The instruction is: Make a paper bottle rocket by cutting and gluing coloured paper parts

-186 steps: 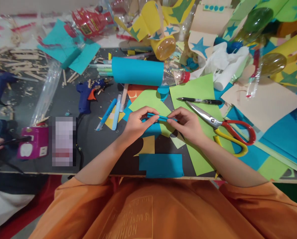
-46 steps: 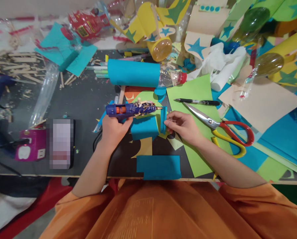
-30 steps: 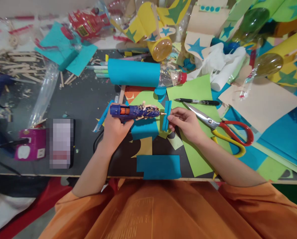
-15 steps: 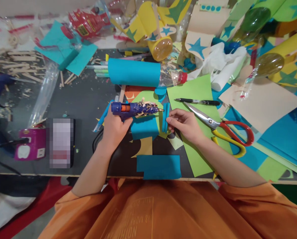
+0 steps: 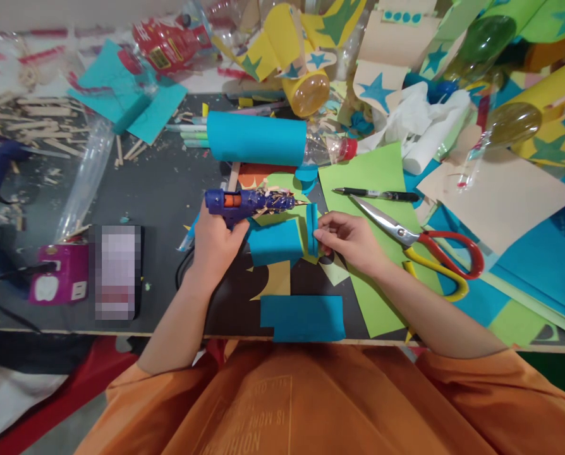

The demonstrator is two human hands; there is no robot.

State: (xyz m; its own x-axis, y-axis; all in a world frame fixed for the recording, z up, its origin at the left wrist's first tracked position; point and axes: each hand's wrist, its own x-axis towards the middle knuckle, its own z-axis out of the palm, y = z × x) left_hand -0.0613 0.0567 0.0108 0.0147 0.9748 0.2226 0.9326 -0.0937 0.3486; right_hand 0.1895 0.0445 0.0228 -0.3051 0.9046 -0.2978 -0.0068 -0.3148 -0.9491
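My left hand is closed round the grip of a blue glue gun crusted with paper scraps. Its nozzle points right, at the top end of a narrow folded blue paper strip. My right hand pinches that strip and holds it upright over green paper. A blue paper piece lies between my two hands.
Red-and-yellow scissors and a black pen lie right of my right hand. A blue-wrapped plastic bottle lies behind. A blue rectangle sits at the table's near edge. A purple box and wood sticks are at left.
Six seconds ago both hands held the blue strip flat. Since then my left hand picked up the glue gun. Over the last second the gun's nozzle drew slightly left and the strip shifted a little.
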